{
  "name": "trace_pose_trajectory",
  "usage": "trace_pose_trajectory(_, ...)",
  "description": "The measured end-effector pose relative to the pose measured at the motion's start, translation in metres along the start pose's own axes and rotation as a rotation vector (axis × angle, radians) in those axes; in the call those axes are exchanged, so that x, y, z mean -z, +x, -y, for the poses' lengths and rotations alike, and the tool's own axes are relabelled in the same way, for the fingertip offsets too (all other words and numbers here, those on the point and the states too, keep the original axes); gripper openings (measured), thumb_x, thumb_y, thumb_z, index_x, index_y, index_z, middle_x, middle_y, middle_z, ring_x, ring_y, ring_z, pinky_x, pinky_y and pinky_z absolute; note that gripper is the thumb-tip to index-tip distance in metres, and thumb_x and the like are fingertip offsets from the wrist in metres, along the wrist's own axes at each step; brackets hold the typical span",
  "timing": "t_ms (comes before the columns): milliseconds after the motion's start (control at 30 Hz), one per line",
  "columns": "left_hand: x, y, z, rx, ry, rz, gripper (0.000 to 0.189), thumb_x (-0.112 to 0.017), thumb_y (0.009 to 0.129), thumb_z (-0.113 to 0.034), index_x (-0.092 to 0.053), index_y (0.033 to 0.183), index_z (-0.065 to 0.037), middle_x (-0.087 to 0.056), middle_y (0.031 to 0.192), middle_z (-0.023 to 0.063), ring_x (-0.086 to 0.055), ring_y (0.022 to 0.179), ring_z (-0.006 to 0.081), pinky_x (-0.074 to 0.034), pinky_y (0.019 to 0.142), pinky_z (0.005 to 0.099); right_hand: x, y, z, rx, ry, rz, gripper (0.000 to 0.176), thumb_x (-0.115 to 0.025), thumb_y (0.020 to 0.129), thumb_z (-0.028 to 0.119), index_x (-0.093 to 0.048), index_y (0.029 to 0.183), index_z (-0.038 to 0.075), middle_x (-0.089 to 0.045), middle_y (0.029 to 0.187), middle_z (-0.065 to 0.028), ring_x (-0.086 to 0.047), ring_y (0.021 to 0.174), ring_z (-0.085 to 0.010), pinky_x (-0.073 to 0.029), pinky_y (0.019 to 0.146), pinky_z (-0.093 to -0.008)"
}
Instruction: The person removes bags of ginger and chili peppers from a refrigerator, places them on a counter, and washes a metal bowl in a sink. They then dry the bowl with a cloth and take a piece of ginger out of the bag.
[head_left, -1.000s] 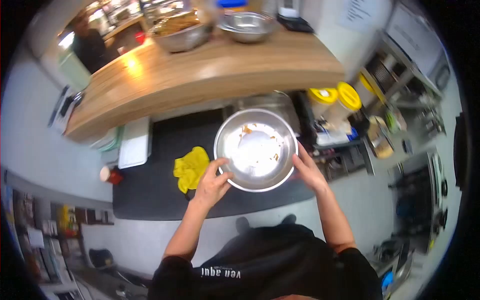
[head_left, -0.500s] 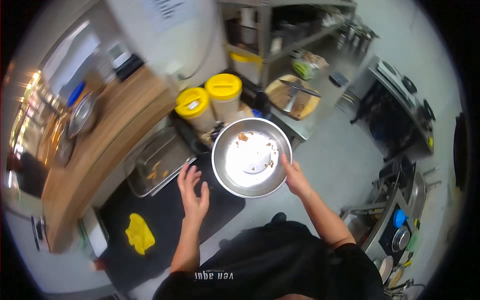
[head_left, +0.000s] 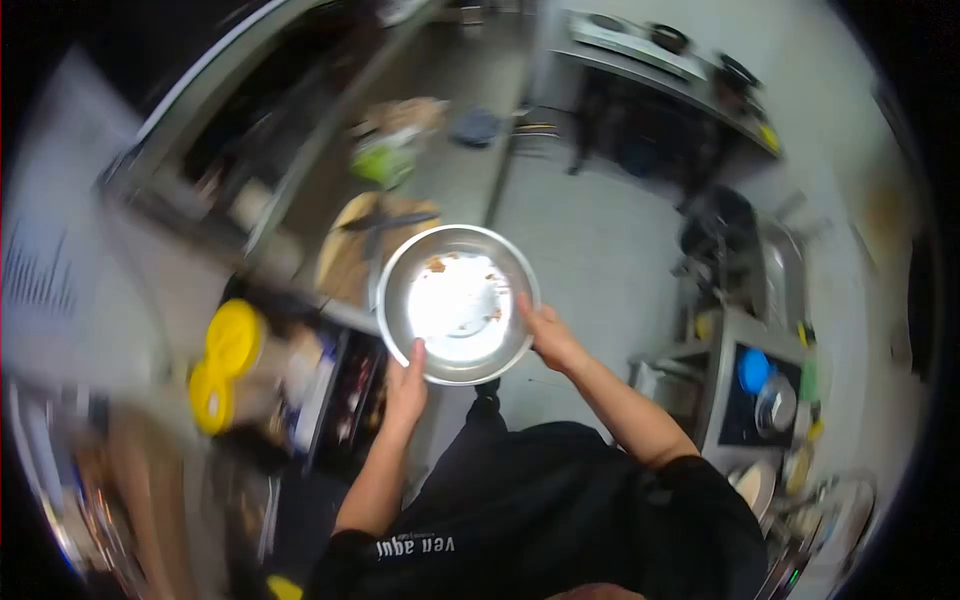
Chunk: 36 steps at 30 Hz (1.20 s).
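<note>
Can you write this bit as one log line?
left hand: holding metal bowl | right hand: holding same bowl | inside: brown bits

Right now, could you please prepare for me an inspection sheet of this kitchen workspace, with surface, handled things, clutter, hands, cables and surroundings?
Surface: grey metal counter, with a light wooden cutting board near its end; dark long utensils on the board, blurred.
Job's things: round silver metal bowl, with small brown bits inside.
Clutter: green-and-white crumpled bag beyond the board; two containers with round yellow lids at the left.
Hands: left hand on the near-left rim; right hand grips the right side.
Cables: none clearly distinguishable.
Surroundings: grey floor; white double-burner hotplate at the far side.
</note>
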<state>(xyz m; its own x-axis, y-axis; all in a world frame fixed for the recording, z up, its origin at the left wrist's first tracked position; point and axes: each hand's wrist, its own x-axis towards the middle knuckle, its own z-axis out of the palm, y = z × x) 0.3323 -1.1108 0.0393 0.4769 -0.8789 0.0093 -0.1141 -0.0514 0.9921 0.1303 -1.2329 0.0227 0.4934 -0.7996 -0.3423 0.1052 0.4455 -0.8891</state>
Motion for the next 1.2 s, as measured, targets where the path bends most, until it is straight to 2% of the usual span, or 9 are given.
trace_pose_trajectory(67, -0.049, 0.046, -0.005, 0.217, -0.244, 0.124, 0.042, -0.046, 0.097, -0.018, -0.039, 0.129, 0.008, -0.054, 0.12, 0.0177, -0.05, 0.114, 0.0231, -0.038, 0.098, 0.0347, 0.04, 0.014, 0.037, -0.14, -0.184, -0.098, 0.063, -0.045, 0.094, 0.051, -0.052, 0.12, -0.006, -0.063, 0.105, -0.0158, -0.057, 0.098, -0.0206, -0.048, 0.083, -0.034)
trace_pose_trajectory(200, -0.138, 0.134, 0.014, 0.139, -0.4, 0.297, 0.039, -0.047, 0.095, -0.012, -0.04, 0.129, 0.006, -0.055, 0.119, 0.0156, -0.055, 0.107, 0.0224, -0.041, 0.094, 0.0333, 0.103, 0.045, 0.056, 0.412, -0.508, -0.582, 0.052, -0.056, 0.092, 0.037, -0.051, 0.122, -0.005, -0.057, 0.115, -0.0196, -0.054, 0.103, -0.0293, -0.043, 0.091, -0.0383)
trace_pose_trajectory(267, -0.19, 0.17, 0.006, 0.177, -0.265, 0.448, 0.04, -0.048, 0.095, -0.015, -0.04, 0.13, 0.006, -0.056, 0.118, 0.0152, -0.056, 0.106, 0.0221, -0.042, 0.092, 0.0326, 0.146, 0.044, 0.089, 0.765, -1.018, -0.907, 0.042, -0.066, 0.084, 0.02, -0.056, 0.119, -0.001, -0.056, 0.114, -0.0164, -0.052, 0.102, -0.0318, -0.041, 0.093, -0.0383)
trace_pose_trajectory(533, -0.447, 0.237, -0.048, 0.143, -0.105, 1.039, 0.05, -0.048, 0.097, -0.027, -0.034, 0.135, 0.002, -0.054, 0.118, 0.0166, -0.058, 0.101, 0.0213, -0.052, 0.08, 0.0332, 0.343, 0.033, 0.172, 0.586, -1.132, -1.226, 0.019, -0.067, 0.079, 0.009, -0.068, 0.097, 0.004, -0.06, 0.104, -0.011, -0.051, 0.098, -0.0291, -0.043, 0.088, -0.0368)
trace_pose_trajectory(633, -0.557, 0.252, -0.028, 0.11, -0.138, 1.106, 0.047, -0.044, 0.098, -0.027, -0.035, 0.133, 0.004, -0.055, 0.117, 0.017, -0.056, 0.105, 0.0213, -0.05, 0.082, 0.0326, 0.456, 0.02, 0.186, 0.582, -1.117, -1.471, 0.033, -0.067, 0.082, 0.021, -0.064, 0.109, 0.003, -0.059, 0.105, -0.0139, -0.053, 0.096, -0.0302, -0.044, 0.086, -0.0371)
trace_pose_trajectory(733, -0.635, 0.253, -0.068, 0.34, -0.088, 1.217, 0.051, -0.041, 0.099, -0.033, -0.032, 0.135, 0.003, -0.054, 0.117, 0.0185, -0.061, 0.097, 0.0228, -0.055, 0.074, 0.0353, 0.551, 0.01, 0.163, 0.26, -0.389, -1.346, 0.069, -0.06, 0.082, 0.05, -0.049, 0.128, -0.001, -0.057, 0.108, -0.0223, -0.056, 0.093, -0.0344, -0.045, 0.087, -0.0409)
trace_pose_trajectory(933, -0.801, 0.259, -0.104, 0.255, 0.082, 1.363, 0.064, -0.042, 0.097, -0.044, -0.031, 0.132, 0.008, -0.056, 0.115, 0.0209, -0.063, 0.093, 0.0259, -0.056, 0.074, 0.0381, 0.634, 0.004, 0.21, 0.313, -1.117, -1.442, 0.048, -0.066, 0.082, 0.031, -0.057, 0.12, 0.003, -0.053, 0.118, -0.0215, -0.05, 0.108, -0.0341, -0.039, 0.095, -0.0422)
trace_pose_trajectory(1067, -0.912, 0.26, -0.093, 0.357, 0.163, 1.568, 0.065, -0.041, 0.097, -0.043, -0.028, 0.137, 0.007, -0.05, 0.124, 0.0241, -0.056, 0.108, 0.0277, -0.051, 0.084, 0.0371, 0.71, 0.0, 0.229, 0.086, -0.915, -1.829, 0.044, -0.066, 0.082, 0.033, -0.06, 0.118, 0.008, -0.048, 0.126, -0.0201, -0.048, 0.113, -0.0354, -0.039, 0.097, -0.0439)
trace_pose_trajectory(1200, -1.033, 0.262, -0.044, 0.268, 0.357, 1.895, 0.075, -0.041, 0.094, -0.053, -0.033, 0.135, 0.008, -0.048, 0.129, 0.0231, -0.049, 0.118, 0.0273, -0.045, 0.092, 0.0377, 0.764, -0.023, 0.2, -0.106, -0.781, -1.723, 0.049, -0.067, 0.078, 0.046, -0.06, 0.123, 0.025, -0.048, 0.127, -0.0222, -0.056, 0.106, -0.0385, -0.044, 0.094, -0.0397)
